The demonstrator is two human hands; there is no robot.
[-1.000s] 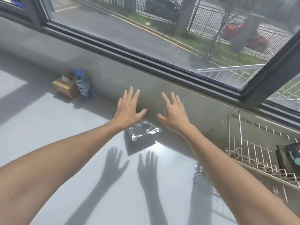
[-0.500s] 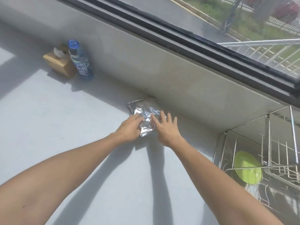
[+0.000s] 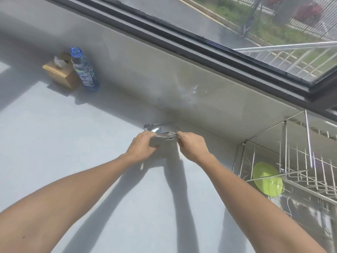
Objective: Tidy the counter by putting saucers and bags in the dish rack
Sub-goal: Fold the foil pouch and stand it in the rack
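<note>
A silver foil bag (image 3: 161,131) is held just above the pale counter (image 3: 73,143), close to the back wall. My left hand (image 3: 143,146) grips its left edge and my right hand (image 3: 191,144) grips its right edge, so the bag is seen nearly edge-on. The wire dish rack (image 3: 284,161) stands at the right, about a hand's length from my right hand. A lime-green saucer (image 3: 267,180) sits upright in the rack's lower level.
A blue-capped water bottle (image 3: 84,72) and a brown tissue box (image 3: 60,72) stand at the back left against the wall. A dark window frame (image 3: 200,46) runs above the grey backsplash. Arm shadows fall across the counter.
My hands came down from above the counter onto the foil bag, closed on its two edges and raised its near side off the counter. The camera tilted down.
</note>
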